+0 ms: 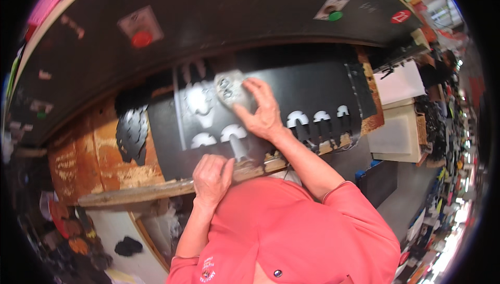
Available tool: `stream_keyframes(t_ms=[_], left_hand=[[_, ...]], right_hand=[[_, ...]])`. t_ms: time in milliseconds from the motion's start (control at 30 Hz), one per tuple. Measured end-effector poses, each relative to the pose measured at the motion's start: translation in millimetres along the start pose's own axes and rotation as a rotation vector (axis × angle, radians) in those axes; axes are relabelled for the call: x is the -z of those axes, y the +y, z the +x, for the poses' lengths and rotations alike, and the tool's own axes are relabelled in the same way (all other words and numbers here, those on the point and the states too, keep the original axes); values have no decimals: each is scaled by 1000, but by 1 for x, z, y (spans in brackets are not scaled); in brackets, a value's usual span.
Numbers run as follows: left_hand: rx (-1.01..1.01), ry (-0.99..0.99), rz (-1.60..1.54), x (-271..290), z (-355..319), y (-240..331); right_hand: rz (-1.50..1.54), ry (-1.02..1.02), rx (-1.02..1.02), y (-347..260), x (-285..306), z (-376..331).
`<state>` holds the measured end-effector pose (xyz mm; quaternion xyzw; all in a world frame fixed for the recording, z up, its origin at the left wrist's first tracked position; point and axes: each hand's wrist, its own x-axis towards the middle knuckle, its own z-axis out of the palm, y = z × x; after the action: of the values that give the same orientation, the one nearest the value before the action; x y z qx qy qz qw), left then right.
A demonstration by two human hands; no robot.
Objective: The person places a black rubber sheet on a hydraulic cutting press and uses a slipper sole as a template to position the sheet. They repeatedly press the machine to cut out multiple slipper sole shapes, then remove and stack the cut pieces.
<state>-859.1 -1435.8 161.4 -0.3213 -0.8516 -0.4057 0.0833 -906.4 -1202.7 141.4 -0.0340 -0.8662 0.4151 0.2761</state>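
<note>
A thick black sheet (317,86) lies across the work board, with several arch-shaped cut-outs along its near edge. My right hand (263,112) reaches over it and grips the right side of a pale grey cutting die (233,90) between thumb and fingers. The die rests on or just above the sheet; which of the two I cannot tell. Left of the die a larger pale cut-out (199,103) shows. At the sheet's near edge my left hand (212,177) is closed with curled fingers. Whatever it may hold is hidden.
A dark press head (234,13) with red and green buttons spans the far side. Black scraps (133,133) lie on the worn wooden board (88,154) at left. A white-topped stand (398,83) is at right, and a dark object (128,246) lies on a pale surface, lower left.
</note>
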Motion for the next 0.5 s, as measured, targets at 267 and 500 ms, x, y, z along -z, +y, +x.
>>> stream_keyframes(t_ms=[267, 500], left_hand=[[-88, 195, 44, -7, -15, -19], [-59, 234, 84, -9, -11, -20]], right_hand=[[369, 451, 20, 2, 98, 35], [49, 402, 41, 22, 191, 56]])
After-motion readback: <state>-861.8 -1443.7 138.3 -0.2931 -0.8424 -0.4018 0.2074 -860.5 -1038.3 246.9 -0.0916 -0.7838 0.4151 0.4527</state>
